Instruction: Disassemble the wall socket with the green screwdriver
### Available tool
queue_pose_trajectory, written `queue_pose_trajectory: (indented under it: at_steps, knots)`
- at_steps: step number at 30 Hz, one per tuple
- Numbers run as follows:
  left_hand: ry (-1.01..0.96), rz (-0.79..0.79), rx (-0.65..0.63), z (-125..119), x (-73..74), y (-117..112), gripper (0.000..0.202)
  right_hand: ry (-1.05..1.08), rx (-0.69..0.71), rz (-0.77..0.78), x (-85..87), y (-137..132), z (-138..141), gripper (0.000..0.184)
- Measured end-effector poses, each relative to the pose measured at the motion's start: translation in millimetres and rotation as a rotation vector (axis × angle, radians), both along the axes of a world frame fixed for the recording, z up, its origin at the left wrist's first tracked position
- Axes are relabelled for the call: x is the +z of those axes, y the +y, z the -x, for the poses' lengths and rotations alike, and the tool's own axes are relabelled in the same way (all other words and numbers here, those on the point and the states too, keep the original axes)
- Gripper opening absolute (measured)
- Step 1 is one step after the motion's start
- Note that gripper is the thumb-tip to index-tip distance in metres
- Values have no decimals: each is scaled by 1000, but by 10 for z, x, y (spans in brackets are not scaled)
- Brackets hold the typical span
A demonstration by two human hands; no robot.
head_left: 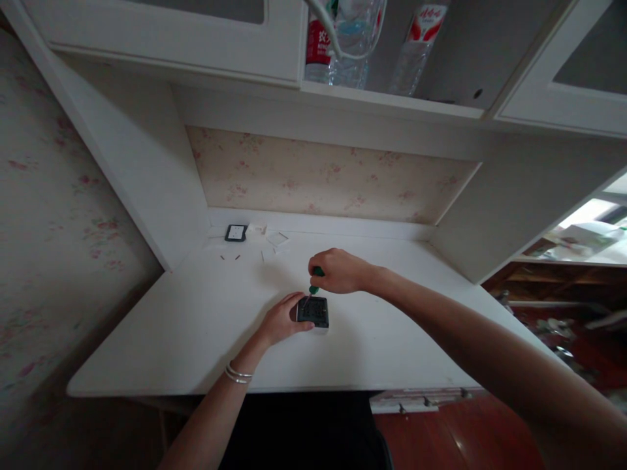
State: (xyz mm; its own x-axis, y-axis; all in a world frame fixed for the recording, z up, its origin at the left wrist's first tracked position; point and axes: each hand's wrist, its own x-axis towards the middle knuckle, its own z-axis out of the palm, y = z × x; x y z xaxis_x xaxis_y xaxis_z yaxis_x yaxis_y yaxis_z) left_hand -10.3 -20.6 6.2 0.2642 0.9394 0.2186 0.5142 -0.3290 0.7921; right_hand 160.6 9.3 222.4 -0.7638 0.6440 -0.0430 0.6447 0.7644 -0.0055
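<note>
My left hand [284, 320] grips a square black housing [316, 313] with a thin white edge, thumb along its near side and fingers at the far left corner. It looks like the back of a wall socket or switch and is held at the desk top. My right hand [337, 271] is closed around the green handle of a screwdriver [314, 288]. The shaft slants down to the left, its tip at the upper left part of the housing. Whether the tip sits in a screw is too small to tell.
On the white desk [196, 326], toward the back left, lie a black-framed white plate [236, 233], a clear square frame [277, 239], a small white piece [257, 228] and two screws [238, 257]. Overhead, a shelf holds plastic bottles [416, 49] and a white cable [327, 23].
</note>
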Motion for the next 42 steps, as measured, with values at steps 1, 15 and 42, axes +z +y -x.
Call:
queue_pose_trajectory:
  at_steps: [1, 15, 42]
  knots:
    - [1, 1, -1, 1, 0, 0, 77, 5, 4, 2, -1, 3, 3, 24]
    - [-21, -17, -1, 8, -45, 18, 78, -54, -38, 135, 56, 75, 114, 36]
    - [8, -34, -8, 26, -58, 39, 80, 1, 230, 149, 67, 237, 150, 24]
